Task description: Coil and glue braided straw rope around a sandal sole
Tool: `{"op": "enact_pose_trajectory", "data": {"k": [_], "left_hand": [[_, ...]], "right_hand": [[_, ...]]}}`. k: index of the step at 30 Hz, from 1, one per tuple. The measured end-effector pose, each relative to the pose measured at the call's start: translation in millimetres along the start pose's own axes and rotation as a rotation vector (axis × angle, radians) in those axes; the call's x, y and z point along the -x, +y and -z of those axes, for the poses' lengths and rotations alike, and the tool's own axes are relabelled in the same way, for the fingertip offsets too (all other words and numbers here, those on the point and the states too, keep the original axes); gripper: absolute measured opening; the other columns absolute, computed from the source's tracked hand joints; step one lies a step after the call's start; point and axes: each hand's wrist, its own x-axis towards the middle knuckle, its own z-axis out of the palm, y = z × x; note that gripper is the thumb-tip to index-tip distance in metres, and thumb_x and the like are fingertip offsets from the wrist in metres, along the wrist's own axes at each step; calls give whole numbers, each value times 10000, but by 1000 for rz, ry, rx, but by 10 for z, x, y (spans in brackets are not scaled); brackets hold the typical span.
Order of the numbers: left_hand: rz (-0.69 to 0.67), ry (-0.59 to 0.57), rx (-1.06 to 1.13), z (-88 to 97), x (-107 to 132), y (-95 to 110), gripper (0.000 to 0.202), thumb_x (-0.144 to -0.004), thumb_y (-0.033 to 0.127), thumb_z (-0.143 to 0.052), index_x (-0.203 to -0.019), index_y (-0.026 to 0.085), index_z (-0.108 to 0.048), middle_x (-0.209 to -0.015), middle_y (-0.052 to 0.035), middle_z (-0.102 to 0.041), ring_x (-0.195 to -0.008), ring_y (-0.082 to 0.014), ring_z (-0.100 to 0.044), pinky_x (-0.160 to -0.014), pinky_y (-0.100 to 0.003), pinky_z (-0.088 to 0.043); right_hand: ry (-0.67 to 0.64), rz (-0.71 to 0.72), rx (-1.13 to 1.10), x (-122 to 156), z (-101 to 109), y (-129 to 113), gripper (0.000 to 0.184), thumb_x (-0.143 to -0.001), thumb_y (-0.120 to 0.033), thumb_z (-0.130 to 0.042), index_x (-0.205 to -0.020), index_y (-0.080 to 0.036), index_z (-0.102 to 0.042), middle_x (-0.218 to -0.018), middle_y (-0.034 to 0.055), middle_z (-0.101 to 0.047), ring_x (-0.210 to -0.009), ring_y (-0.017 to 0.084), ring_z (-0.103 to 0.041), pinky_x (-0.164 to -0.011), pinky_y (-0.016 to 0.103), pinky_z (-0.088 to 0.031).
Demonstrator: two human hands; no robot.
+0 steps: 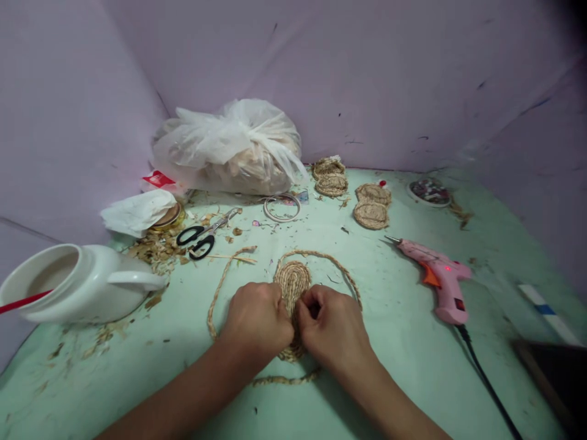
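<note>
An oval coil of braided straw rope (294,276) lies flat on the table in front of me. Its loose rope tail (338,264) curves around the coil and past both hands. My left hand (260,318) is closed at the coil's left edge, knuckles up. On the other side, my right hand (331,318) pinches the coil's right edge between thumb and fingers. A pink glue gun (441,272) rests to the right, its small red light lit and its nozzle pointing left. Both hands partly cover the lower coil.
Scissors (206,235), a tape ring (282,208) and straw scraps lie behind on the left. A white pitcher (98,287) lies at the left edge. At the back are a tied plastic bag (233,150), finished-looking woven pieces (372,208) and a small dish (430,192).
</note>
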Motion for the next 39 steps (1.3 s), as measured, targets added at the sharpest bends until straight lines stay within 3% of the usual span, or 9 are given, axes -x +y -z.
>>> {"op": "enact_pose_trajectory", "data": {"k": [7,11,27,34,39], "left_hand": [[-90,-99,86,105,-51,-133,305,-746,243,-434,-463,182,-339,-455,36,-345,-472,-95,-341,-486,-252,-229],[-45,-92,127,55,-128,-194,305,-703,291,-510,-453,181,-374,-447,47,-331,-463,-86,-356,-453,-229,-248],[15,-48,5,16,-110,-8,208,-568,139,-544,-445,199,-388,-451,13,-419,-485,-131,-421,-470,-268,-256],[-44,7,-38,24,-28,-2,164,-672,182,-511,-509,193,-500,-536,-32,-544,-581,-178,-526,-524,-287,-280],[-50,-11,-31,14,-28,31,98,-599,144,-537,-511,186,-525,-540,-50,-559,-581,-202,-537,-517,-290,-258]], "right_hand": [[-77,18,-69,21,70,95,171,-771,-180,-531,-636,-173,-636,-606,30,-668,-555,149,-583,-524,244,-394],[-108,-32,-55,-37,86,81,150,-737,-186,-571,-598,-175,-629,-560,24,-655,-513,145,-562,-489,246,-373],[-41,-20,146,-50,32,-83,125,-581,-91,-583,-510,-184,-542,-502,17,-578,-484,138,-448,-478,257,-260],[3,37,156,-14,18,-75,123,-627,-93,-555,-537,-177,-544,-537,24,-581,-500,137,-457,-486,255,-242],[-1,21,121,-26,9,-91,130,-616,-84,-559,-527,-177,-542,-533,26,-580,-510,145,-474,-498,260,-256]]}}
